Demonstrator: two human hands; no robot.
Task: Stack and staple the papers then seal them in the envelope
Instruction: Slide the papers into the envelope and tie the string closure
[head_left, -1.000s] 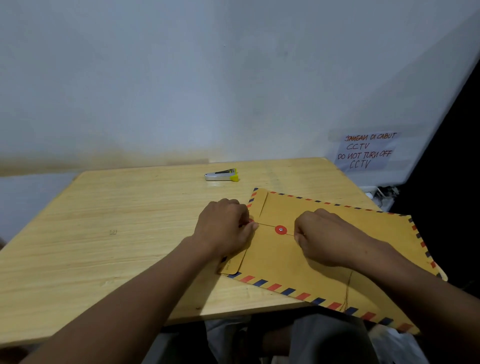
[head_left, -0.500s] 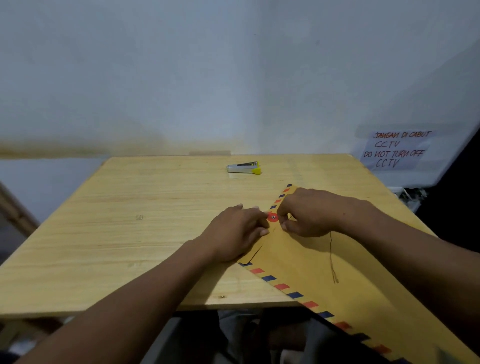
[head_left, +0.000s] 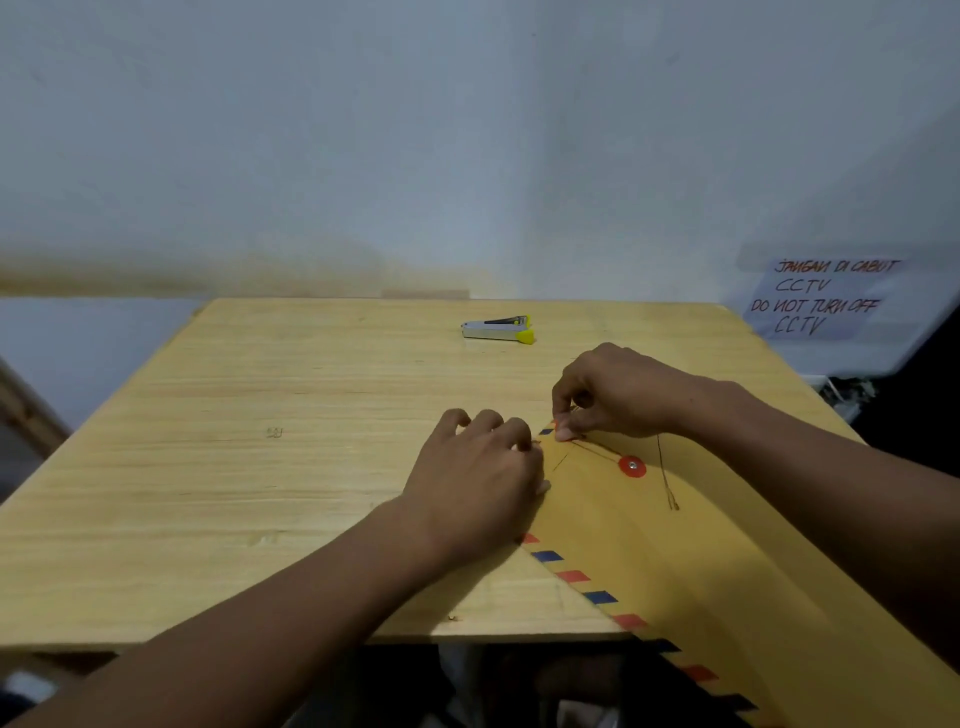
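Note:
A brown envelope with red and blue edge stripes lies on the right of the wooden table, overhanging the front edge. Its flap is folded down under my left hand, which presses on it with curled fingers. A red button sits on the envelope. My right hand pinches the thin closure string near the flap's far corner; a loose end hangs right of the button. No papers are visible. A silver stapler with yellow tips lies at the table's far side.
A white wall stands behind the table. A handwritten paper sign about CCTV is stuck on a white surface at the right. The floor under the front edge is dark.
The view has shifted left. My right hand has moved from the button to the flap's far corner, drawing the string across. The red button is uncovered now. My left hand stays on the flap.

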